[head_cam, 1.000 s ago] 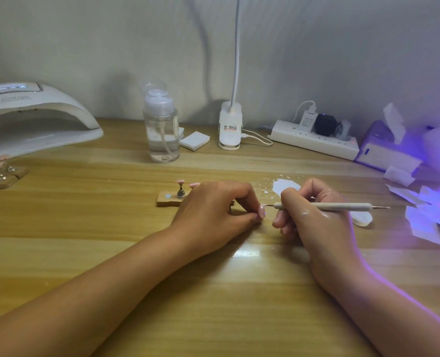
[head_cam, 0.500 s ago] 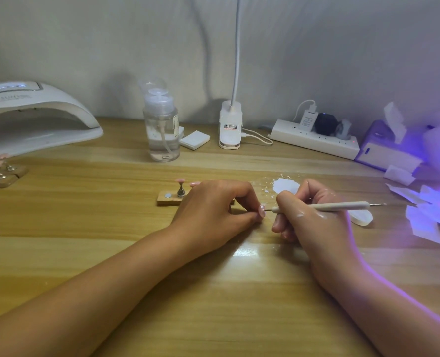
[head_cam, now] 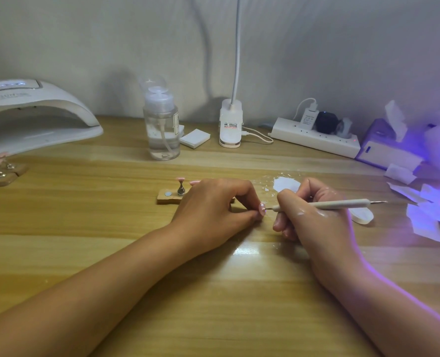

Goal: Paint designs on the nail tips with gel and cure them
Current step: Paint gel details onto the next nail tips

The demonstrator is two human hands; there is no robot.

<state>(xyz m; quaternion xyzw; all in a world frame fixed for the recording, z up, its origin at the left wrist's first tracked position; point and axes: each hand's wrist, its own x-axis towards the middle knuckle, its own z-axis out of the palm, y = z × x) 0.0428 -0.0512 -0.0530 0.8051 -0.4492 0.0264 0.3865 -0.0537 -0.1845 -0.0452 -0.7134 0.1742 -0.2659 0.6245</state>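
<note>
Two hands close together, just right of stand [head_cam: 167, 198]: left hand [head_cam: 213, 202] pinches pink nail tip [head_cam: 261, 208]; right hand [head_cam: 314, 217] grips pen [head_cam: 342, 203], its point at nail tip. Curing lamp [head_cam: 33, 112] far left of stand.

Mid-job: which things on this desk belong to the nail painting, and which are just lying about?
Job: left hand, pinching the pink nail tip; right hand, holding the dotting pen at it; wooden tip stand; curing lamp.
Lying about: pump bottle; power strip; tissue box; paper scraps.
</note>
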